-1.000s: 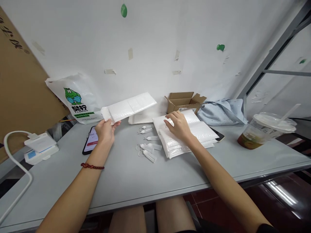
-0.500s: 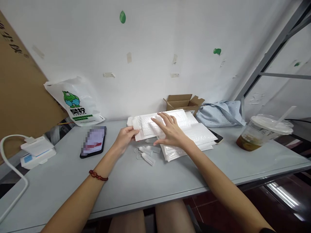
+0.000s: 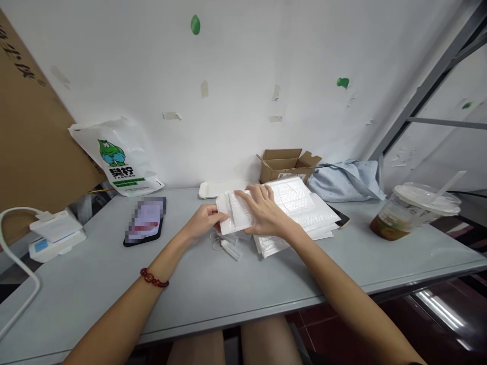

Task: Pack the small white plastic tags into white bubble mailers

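Note:
My left hand (image 3: 205, 221) pinches the left end of a white bubble mailer (image 3: 230, 213), its thumb on top. My right hand (image 3: 262, 210) lies across the same mailer, fingers over its upper face and thumb at the near edge. Under and to the right of it is a stack of white bubble mailers (image 3: 319, 215), spread unevenly on the table. Small clear plastic bottles (image 3: 231, 249) with thin loops lie just below the mailer, partly covered by it. A red bead bracelet (image 3: 154, 279) circles my left wrist.
The grey table (image 3: 213, 299) carries a phone (image 3: 146, 223), white boxes with a cable (image 3: 57, 235), a white bag (image 3: 117, 157), a flat white item (image 3: 216, 189), an open carton (image 3: 283, 170), a blue cloth bag (image 3: 344, 180) and a drink cup (image 3: 407, 213).
The held mailer has come down nearer the stack and slightly right, uncovering the flat white item behind. My right hand has closed onto the mailer, whose left end remains in my left hand.

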A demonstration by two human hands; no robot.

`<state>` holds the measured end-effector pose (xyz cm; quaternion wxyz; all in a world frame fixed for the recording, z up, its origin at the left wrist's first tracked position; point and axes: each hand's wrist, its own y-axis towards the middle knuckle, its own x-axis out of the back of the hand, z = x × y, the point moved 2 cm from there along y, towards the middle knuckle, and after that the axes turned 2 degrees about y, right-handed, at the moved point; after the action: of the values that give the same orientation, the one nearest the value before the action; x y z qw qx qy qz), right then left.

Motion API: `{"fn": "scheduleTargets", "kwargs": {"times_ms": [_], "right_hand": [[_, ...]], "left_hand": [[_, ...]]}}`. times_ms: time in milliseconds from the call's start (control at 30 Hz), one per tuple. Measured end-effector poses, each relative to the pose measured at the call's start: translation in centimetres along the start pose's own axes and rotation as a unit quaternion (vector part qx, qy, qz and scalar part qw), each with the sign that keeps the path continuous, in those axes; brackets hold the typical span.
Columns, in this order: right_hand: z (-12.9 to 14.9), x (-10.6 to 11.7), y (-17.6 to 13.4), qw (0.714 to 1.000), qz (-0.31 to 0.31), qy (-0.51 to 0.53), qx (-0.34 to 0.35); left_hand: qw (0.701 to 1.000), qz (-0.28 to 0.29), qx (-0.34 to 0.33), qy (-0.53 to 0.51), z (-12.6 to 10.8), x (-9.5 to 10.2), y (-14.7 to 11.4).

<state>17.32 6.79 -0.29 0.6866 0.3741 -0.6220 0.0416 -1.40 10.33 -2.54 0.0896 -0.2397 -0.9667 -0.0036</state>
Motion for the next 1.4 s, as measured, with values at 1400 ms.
{"fn": "scheduleTargets", "kwargs": {"times_ms": [1400], "right_hand": [[-2.7, -0.5, 0.2, 0.992, -0.021, 0.0, -0.128]], "left_hand": [[0.877, -0.159, -0.097, 0.442, 3.4, 3.0, 1.7]]}}
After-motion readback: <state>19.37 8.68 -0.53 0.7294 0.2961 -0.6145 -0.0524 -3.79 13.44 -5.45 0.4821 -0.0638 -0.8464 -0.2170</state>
